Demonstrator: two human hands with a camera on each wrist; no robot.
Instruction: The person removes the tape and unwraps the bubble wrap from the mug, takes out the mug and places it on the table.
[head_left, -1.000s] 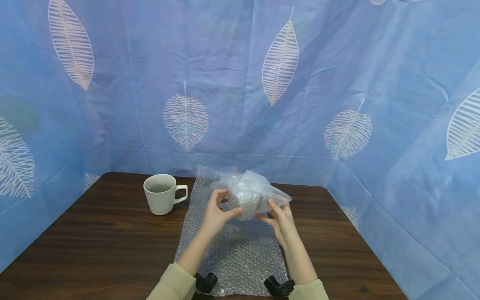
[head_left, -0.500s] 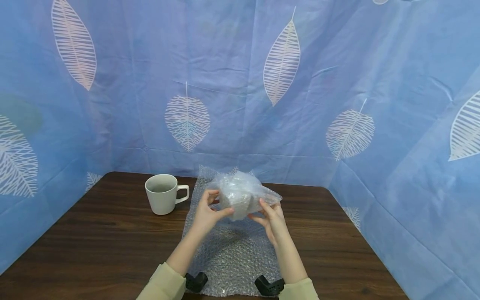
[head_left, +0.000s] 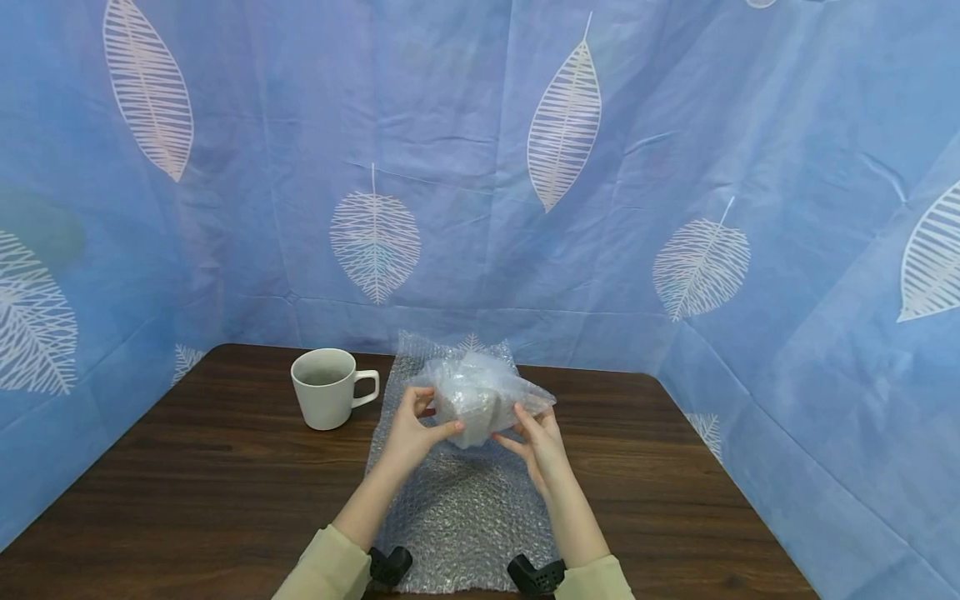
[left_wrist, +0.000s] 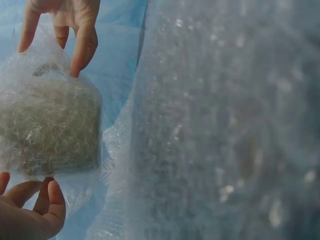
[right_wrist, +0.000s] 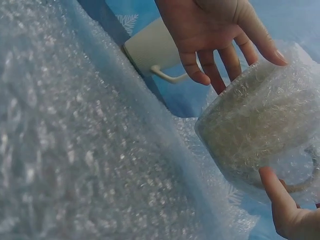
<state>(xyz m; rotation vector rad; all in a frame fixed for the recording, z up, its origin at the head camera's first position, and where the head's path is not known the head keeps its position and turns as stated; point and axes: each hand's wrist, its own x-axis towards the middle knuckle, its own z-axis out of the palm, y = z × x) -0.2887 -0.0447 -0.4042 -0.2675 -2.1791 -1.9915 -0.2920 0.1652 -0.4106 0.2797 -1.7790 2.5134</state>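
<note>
Both left hand (head_left: 409,432) and right hand (head_left: 543,448) grip a wrapped mug (head_left: 476,402) over the far half of a bubble-wrap sheet (head_left: 468,529), some contact hidden; gentle, even support should keep it snug.

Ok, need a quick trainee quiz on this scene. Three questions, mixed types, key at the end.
1. Multiple choice: In the head view, where does the off-white, tapered, ceramic-looking mug stand relative to the flat, clear bubble-wrap sheet?
A) On it
B) Left of it
C) Right of it

2. True or false: The left hand and the right hand both touch the rounded, translucent bubble-wrapped bundle.

3. Fill in: In the right-wrist view, a looped ___ shows through the bundle's wrapping, close to the right hand.

Key:
1. B
2. True
3. handle
</note>
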